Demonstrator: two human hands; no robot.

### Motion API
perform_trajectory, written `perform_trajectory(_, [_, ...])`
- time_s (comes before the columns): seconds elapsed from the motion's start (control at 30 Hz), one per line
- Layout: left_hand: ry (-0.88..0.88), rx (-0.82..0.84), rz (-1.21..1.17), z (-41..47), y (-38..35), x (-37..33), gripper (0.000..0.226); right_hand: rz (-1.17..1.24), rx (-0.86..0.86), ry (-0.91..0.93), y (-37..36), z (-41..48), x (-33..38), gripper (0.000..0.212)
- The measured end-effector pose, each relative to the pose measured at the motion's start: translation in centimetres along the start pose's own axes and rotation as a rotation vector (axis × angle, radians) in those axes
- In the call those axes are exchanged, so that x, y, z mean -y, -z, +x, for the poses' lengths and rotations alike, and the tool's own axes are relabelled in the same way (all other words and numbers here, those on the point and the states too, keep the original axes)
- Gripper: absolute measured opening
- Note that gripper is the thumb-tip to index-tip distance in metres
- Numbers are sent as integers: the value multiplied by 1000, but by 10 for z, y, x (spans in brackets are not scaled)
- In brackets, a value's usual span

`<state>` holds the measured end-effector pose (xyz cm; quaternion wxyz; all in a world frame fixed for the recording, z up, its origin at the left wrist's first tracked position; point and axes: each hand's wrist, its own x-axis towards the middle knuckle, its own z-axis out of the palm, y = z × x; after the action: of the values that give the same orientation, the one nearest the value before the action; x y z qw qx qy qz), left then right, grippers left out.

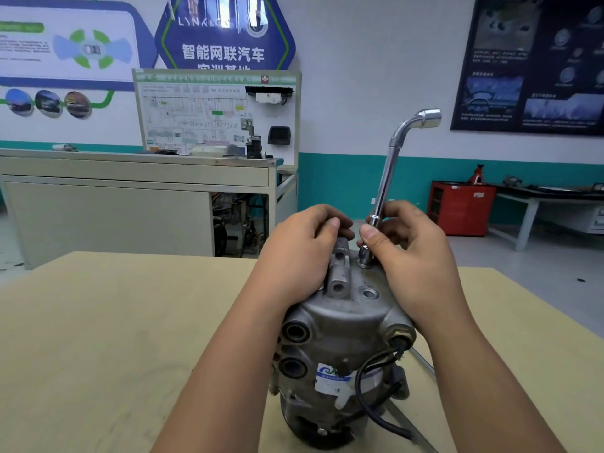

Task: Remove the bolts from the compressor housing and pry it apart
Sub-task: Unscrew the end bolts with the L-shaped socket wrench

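A grey metal compressor housing (343, 325) stands upright on a pale wooden table (98, 338), a black cable hanging down its right side. My left hand (300, 253) grips the raised mounting lug on its top left. My right hand (411, 256) pinches the lower shaft of a chrome L-shaped socket wrench (389, 178), thumb and fingers around it. The wrench's socket end sits on a bolt at the far top of the housing. An open bolt hole (369, 293) shows nearer to me on the top face.
A long metal bar (421, 361) lies on the table behind the compressor's right side. Beyond the table stand a beige cabinet (130, 204) with a training board, a red tool cabinet (461, 207) and a bench at the right wall.
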<state>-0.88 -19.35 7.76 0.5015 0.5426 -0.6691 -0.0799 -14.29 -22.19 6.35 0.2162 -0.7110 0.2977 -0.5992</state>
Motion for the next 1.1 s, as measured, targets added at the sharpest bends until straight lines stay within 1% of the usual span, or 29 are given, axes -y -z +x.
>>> perform_trajectory(0.23, [1,4,-1,1,0,2,22,-39,26,2,1,-1,0,15])
perform_trajectory(0.4, [13,-12,75,2,1,-6,24,-50,33,15,1,0,-2,23])
perform_trajectory(0.57, [125,30,185,25,0,-28,54,-1,37,-2,0,2,-5,28])
perform_trajectory(0.63, [147,7,148,28,-5,-30,57,35,48,-17,0,2,-7,26])
perform_trajectory(0.7, [154,5,41,25,-9,-27,58,56,56,-29,0,2,-8,22])
perform_trajectory(0.77, [130,14,-41,24,-10,-26,56,51,66,-33,-1,3,-9,19])
perform_trajectory(0.8, [119,19,-92,23,-10,-27,53,64,79,-39,-1,4,-9,21])
perform_trajectory(0.87, [104,21,-219,21,-8,-28,44,141,102,-76,-1,4,-9,27])
perform_trajectory(0.93, [82,11,-325,19,-6,-27,33,197,102,-115,-2,4,-10,27])
perform_trajectory(1.03, [15,29,-372,17,-3,-24,19,209,103,-119,-2,4,-12,23])
perform_trajectory(1.1, [-27,66,-354,17,-3,-23,16,204,109,-106,-2,5,-11,25])
